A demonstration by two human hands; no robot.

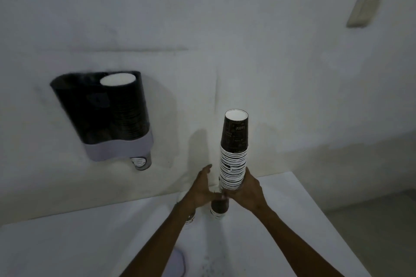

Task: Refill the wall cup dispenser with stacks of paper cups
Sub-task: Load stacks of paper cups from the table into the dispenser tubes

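Observation:
A dark two-tube cup dispenser [101,110] hangs on the wall at the left. Its right tube holds a stack of cups whose white top [117,80] shows at the opening, and one cup pokes out below [141,163]. The left tube looks dark inside. My right hand [248,191] grips the lower part of a tall upside-down stack of brown paper cups [234,153], held upright above the table. My left hand [201,189] is beside that stack's base with fingers spread, touching a shorter cup stack [218,208] under both hands.
A white table [281,231] runs along the wall below the dispenser. Another cup or short stack [189,220] stands partly hidden under my left forearm. A pale lid-like object [179,263] lies at the table's near edge. A wall switch plate [362,12] is at the upper right.

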